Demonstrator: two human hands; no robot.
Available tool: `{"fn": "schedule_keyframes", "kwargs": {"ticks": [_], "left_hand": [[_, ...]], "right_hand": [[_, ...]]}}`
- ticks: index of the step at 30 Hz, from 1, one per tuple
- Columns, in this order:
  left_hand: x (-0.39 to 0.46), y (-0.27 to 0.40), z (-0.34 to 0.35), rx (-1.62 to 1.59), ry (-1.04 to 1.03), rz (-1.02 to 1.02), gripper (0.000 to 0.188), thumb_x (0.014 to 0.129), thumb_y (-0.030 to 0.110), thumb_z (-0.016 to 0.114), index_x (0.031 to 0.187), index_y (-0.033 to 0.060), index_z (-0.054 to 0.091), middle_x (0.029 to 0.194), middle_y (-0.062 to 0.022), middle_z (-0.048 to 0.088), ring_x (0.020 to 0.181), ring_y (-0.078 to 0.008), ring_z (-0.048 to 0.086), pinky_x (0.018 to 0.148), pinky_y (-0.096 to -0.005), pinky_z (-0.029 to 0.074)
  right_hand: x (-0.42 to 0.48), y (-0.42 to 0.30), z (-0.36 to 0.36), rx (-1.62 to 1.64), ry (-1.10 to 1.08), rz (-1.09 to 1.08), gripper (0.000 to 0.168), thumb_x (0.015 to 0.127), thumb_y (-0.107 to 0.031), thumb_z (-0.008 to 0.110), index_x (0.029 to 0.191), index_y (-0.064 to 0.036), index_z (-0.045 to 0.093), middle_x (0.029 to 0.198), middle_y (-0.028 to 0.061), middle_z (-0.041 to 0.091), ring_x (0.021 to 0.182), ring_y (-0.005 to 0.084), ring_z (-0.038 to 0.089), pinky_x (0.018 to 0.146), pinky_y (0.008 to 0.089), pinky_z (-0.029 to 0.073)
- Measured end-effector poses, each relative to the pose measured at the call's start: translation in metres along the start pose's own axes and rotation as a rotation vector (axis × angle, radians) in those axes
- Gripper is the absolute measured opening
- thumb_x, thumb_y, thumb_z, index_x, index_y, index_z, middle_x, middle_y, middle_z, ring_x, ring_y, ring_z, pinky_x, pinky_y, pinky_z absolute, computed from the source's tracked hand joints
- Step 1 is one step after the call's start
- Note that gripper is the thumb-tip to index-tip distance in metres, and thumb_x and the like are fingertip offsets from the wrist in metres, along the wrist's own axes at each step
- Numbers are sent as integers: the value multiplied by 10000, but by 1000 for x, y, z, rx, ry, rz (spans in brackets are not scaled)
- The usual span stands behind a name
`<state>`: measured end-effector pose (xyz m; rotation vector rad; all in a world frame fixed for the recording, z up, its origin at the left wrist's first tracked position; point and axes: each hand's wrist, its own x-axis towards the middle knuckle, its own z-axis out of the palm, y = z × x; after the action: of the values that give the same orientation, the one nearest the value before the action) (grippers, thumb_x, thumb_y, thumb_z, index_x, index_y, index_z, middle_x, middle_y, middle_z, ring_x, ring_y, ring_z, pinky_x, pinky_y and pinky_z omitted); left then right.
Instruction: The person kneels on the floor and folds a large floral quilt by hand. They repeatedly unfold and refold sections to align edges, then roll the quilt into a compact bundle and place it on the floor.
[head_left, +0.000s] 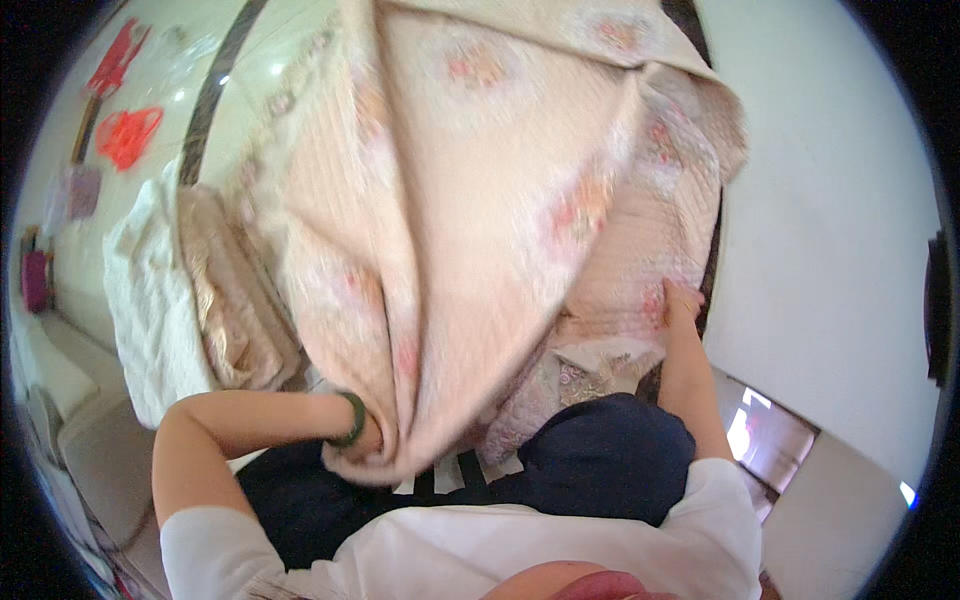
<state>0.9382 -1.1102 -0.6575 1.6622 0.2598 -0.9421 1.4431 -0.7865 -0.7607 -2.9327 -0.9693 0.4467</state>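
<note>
A large beige quilted cover (487, 180) with a floral pattern spreads out before me, its surface folded and rumpled. My left hand (366, 441), with a dark green bangle at the wrist, is closed on a gathered edge of it near my lap, the fingers partly hidden by folds. At the right side, my right hand (681, 297) rests at the cover's edge; whether its fingers grip the fabric is not clear. Under the raised part, a lace-patterned section of fabric (581, 379) shows beside my right knee.
Left of the cover lie a white towel-like cloth (150, 315) and a folded beige fabric bundle (236, 300). Red plastic bags (129, 136) are on the shiny tiled floor (169, 67) farther left. A grey seat (105, 442) stands at lower left. A white surface (810, 225) borders the right side.
</note>
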Motion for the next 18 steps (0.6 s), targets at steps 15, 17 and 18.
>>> {"fn": "schedule_keyframes", "kwargs": {"ticks": [15, 17, 18], "left_hand": [[-76, -190, -107, -1245, 1752, -550, 934, 626, 625, 702, 1178, -92, 470, 1137, -258, 557, 1049, -339, 562, 889, -375, 452], [-52, -173, -112, -920, 1735, -966, 515, 670, 285, 727, 1059, 2, 541, 1060, -226, 582, 954, -337, 587, 833, -386, 476], [-44, -171, -115, -809, 1753, -1003, 454, 679, 247, 699, 1035, 13, 541, 1034, -215, 582, 948, -341, 580, 839, -394, 470]], "right_hand": [[-239, -79, -73, 382, -1413, -896, 428, 729, -318, 667, 1019, -11, 599, 924, 105, 654, 886, 270, 628, 786, 388, 502], [-287, -107, -104, -314, -1125, -1679, 451, 753, -362, 674, 1021, -7, 600, 967, 102, 657, 903, 249, 625, 803, 387, 492], [-288, -119, -117, -145, -1244, -1478, 480, 787, -400, 617, 1051, 0, 589, 1008, 115, 643, 939, 253, 612, 826, 388, 482]]}}
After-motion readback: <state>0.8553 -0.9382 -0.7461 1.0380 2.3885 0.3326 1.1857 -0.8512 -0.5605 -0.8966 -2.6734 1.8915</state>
